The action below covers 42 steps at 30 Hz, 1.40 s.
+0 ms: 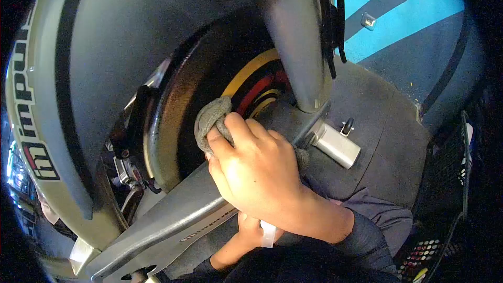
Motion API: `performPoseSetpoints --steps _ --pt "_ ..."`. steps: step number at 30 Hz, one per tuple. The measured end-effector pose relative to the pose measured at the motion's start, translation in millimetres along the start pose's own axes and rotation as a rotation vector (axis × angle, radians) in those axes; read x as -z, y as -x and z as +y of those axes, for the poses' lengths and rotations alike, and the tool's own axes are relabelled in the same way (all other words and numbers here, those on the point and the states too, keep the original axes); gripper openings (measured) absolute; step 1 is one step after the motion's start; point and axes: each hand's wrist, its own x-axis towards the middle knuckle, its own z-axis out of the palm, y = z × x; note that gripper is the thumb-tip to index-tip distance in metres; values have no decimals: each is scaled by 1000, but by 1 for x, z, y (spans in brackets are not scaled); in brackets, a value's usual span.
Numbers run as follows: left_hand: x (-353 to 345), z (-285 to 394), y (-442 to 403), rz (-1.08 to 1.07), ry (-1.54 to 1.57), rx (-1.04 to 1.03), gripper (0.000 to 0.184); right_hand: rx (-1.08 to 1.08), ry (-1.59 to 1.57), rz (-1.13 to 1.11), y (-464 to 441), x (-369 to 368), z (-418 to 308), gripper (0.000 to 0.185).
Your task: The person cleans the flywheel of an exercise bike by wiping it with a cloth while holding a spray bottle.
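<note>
My right hand is closed around a bunched grey cloth. It presses near the dark flywheel of an exercise bike, just above the grey frame beam. Yellow and red rings mark the flywheel. Partly covered by my right arm, my left hand is lower down, beside the beam. A small whitish translucent piece shows at it; what this belongs to I cannot make out. Most of the left fingers are hidden.
The grey bike shroud with lettering fills the upper left. A silver-grey stabiliser foot with a small wheel rests on the dark floor. A black mesh basket stands at right. A blue-striped wall is behind.
</note>
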Motion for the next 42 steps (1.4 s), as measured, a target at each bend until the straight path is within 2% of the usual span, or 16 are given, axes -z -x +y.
performPoseSetpoints --steps 3,4,7,9,14,16,19,20,21,26,27,29,33,39,42 --pt "1 4 -1 -6 6 13 39 -32 7 54 -1 -2 6 22" --pt "1 7 -4 -9 7 16 39 -110 64 50 -3 -5 12 21" --pt "2 10 -13 31 13 -10 45 -261 168 54 -13 -5 36 25" --pt "2 6 -11 -43 -8 -58 53 -305 240 32 -17 -6 45 27" --pt "3 11 -15 -41 10 -44 52 -246 224 73 -14 -1 43 28" --pt "3 16 -18 -19 -29 -59 51 -162 127 -18 -9 5 35 27" --pt "1 3 -2 -33 -2 -26 52 15 195 -86 -2 5 8 24" --pt "-1 -11 7 -91 -68 -144 55 44 181 -56 0 1 -1 24" --pt "-6 -18 12 -107 -49 -153 55 75 167 -24 1 -1 -7 25" --pt "-4 -11 9 -50 31 -17 55 -9 126 -63 0 -3 -5 23" --pt "-1 -4 3 -33 37 12 55 -79 108 -11 -3 -5 1 22" --pt "3 9 -10 -8 -2 7 56 -152 126 78 -8 -8 20 22" --pt "2 8 -13 -58 2 -34 52 -270 202 52 -17 -5 46 26" --pt "3 12 -15 -48 -17 -41 54 -211 255 69 -13 -2 42 25" --pt "3 13 -15 -20 -25 -33 54 -34 223 4 -5 0 29 25"
